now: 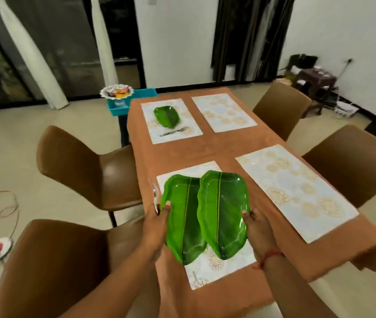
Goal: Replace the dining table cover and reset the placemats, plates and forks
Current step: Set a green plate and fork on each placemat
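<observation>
The room is evenly lit from overhead, and soft glare is thrown on the glossy green plates [205, 216]. Beyond them, detail is softened by blur. Straight lines are bowed toward the frame edges, and the dark windows [44, 49] are left murky.

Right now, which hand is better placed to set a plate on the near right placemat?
Right. The right hand holds the right green leaf plate beside the bare near right placemat; the left hand holds the other plate plus forks, farther away.
</observation>
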